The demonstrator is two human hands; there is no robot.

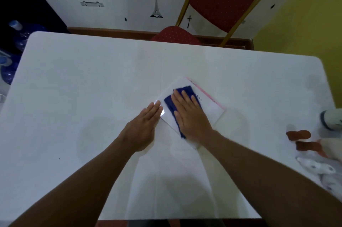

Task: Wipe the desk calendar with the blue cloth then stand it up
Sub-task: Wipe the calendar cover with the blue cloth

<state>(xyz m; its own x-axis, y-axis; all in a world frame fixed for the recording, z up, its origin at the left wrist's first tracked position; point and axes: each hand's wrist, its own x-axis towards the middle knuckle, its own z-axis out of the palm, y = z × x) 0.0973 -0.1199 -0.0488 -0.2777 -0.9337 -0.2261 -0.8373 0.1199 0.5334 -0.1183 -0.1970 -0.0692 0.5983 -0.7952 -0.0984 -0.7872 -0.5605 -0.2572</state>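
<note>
White table [74,97] bears the flat, diagonal desk calendar [212,110]; both hands spread flat, right [190,115] pressing blue cloth [185,93].

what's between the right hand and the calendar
The blue cloth: in the head view the right hand lies flat on it, pressing it onto the desk calendar, which lies flat on the table.

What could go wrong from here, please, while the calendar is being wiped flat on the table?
The calendar lies flat and the left hand steadies only its corner, so it may slide under the right hand pressing the blue cloth. A wide stroke rightward might reach the clutter at the table edge.
</note>
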